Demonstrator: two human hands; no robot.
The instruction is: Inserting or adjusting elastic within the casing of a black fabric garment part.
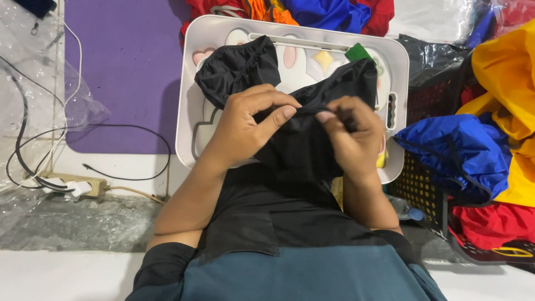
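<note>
The black garment (pixel 295 139) lies bunched over the white lap tray (pixel 192 89), its long axis running left to right (slightly uphill). Both hands meet at its middle edge: left hand (pixel 245 125) and right hand (pixel 348 136), fingers pinched shut on the fabric, thumbs nearly touching.

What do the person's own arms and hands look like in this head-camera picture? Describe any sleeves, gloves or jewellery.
Both hands are bare: the left hand and the right hand show no gloves, rings or watch. The forearms are uncovered. Dark black sleeves are pushed up near the elbows, part of a top that is black with a teal panel.
</note>
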